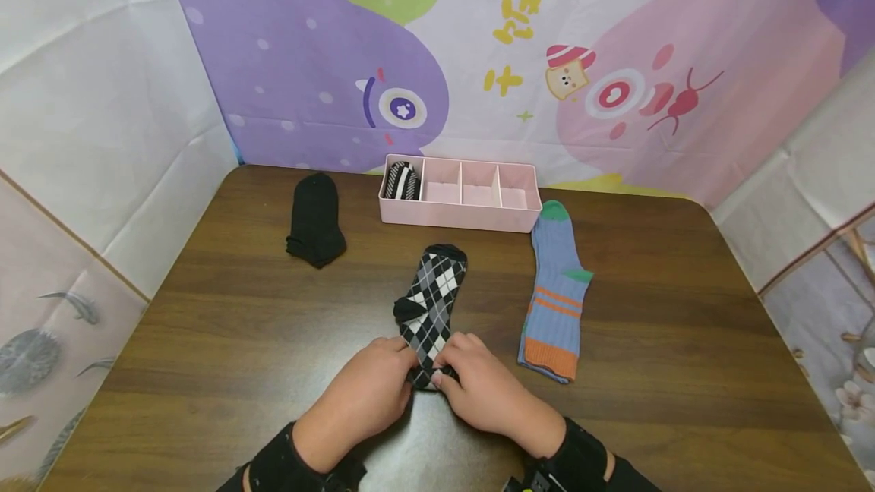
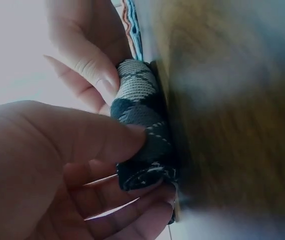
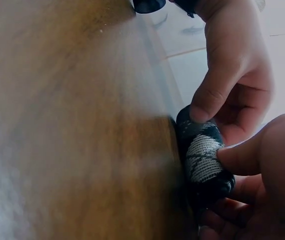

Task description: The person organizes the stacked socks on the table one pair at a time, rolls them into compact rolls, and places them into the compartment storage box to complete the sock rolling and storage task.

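Note:
A black, grey and white argyle sock [image 1: 437, 283] lies on the table with its near end rolled up; its toe points away from me. My left hand [image 1: 372, 386] grips the left end of the roll, and my right hand [image 1: 481, 382] grips the right end. In the left wrist view the rolled sock [image 2: 140, 115] shows a spiral at its end, with the left thumb pressed on it. The right wrist view shows both thumbs on the rolled sock [image 3: 202, 155], fingers curled behind it.
A pink box [image 1: 458, 215] with several compartments stands at the back; a rolled black-and-white striped sock [image 1: 402, 181] sits in its leftmost one. Black socks [image 1: 316, 219] lie to the left, blue socks with orange bands and green toes [image 1: 557, 287] to the right, on the wooden table [image 1: 656, 370].

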Available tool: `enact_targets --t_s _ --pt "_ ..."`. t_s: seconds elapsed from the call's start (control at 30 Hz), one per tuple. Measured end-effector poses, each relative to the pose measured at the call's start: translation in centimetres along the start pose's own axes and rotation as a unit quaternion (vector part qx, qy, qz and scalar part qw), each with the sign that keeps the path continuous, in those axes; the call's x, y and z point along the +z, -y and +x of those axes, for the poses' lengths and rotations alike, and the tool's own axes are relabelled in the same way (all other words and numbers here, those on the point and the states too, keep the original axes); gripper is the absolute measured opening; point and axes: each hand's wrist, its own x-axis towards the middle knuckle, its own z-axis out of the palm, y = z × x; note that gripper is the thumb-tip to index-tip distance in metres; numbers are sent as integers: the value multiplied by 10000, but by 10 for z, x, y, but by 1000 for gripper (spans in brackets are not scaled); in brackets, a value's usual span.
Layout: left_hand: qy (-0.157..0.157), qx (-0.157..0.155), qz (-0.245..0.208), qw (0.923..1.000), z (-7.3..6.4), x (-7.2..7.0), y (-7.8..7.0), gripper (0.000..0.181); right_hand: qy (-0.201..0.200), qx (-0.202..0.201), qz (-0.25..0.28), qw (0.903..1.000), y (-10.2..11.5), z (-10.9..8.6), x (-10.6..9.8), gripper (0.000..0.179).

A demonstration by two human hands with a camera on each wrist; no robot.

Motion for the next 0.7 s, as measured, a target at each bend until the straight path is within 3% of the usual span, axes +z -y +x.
enact_targets --t_s 0.23,0.43,0.7 --pt "20 -56 137 9999 -2 0 -2 13 -41 80 225 9997 -1 1 -1 13" --pt "230 -259 323 9989 -4 -1 -5 10 -228 -296 -97 9993 0 0 1 11" --pt "159 -760 67 9970 -5 -2 -9 4 -420 -693 -605 9949 5 -1 -1 21"
